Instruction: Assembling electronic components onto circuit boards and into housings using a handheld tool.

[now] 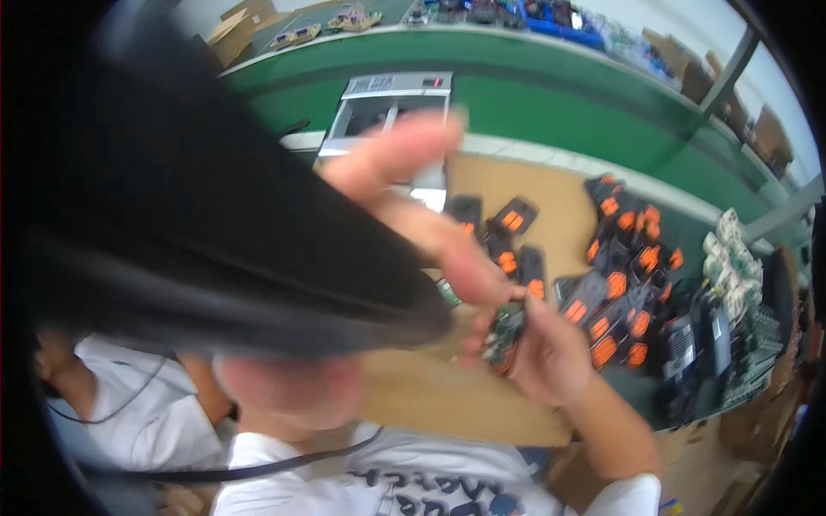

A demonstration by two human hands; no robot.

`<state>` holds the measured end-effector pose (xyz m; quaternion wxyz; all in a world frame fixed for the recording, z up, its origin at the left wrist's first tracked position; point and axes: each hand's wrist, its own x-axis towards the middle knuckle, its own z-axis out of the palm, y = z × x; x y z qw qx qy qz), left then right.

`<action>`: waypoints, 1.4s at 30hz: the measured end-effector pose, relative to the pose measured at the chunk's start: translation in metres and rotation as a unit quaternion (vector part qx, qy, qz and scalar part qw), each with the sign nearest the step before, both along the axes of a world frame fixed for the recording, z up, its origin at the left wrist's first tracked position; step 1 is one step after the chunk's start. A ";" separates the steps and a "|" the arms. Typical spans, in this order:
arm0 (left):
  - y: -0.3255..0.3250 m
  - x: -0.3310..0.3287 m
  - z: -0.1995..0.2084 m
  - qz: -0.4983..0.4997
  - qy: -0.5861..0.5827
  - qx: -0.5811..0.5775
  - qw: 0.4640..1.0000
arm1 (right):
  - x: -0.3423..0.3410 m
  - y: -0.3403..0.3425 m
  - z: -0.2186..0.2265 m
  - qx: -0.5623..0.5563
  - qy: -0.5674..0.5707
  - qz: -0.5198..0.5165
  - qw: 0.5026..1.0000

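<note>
My right hand (555, 348) is closed around a small green circuit board (506, 331), which seems to sit in a dark casing with a bit of orange at its lower edge. My left hand (422, 215) comes in over it, blurred and partly hidden by a big black shape. One of its fingers stretches up and away, while another reaches down to the top of the board, by the right fingertips. Whether it pinches anything there I cannot make out. A second green board piece (448, 292) shows in part, left of the held one.
Dark casings with orange pads (632, 258) are heaped at the right; several more (514, 215) lie on the brown board (559, 185). A silver machine (396, 83) stands behind. White parts (731, 267) lie far right. The black shape (215, 215) blocks the left; another person (146, 404) sits there.
</note>
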<state>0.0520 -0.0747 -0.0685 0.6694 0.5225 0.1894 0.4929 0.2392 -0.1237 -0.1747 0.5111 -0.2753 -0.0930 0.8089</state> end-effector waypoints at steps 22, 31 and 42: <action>0.008 -0.065 -0.075 0.161 0.654 0.349 0.652 | 0.134 0.108 0.052 0.268 -0.888 -0.110 0.358; 0.017 -0.040 -0.055 -0.071 0.451 0.222 0.862 | 0.164 0.113 0.040 0.211 -0.918 0.108 0.319; 0.009 -0.006 -0.101 -0.022 0.178 0.106 0.978 | 0.043 0.018 0.028 0.168 -0.517 -0.077 0.836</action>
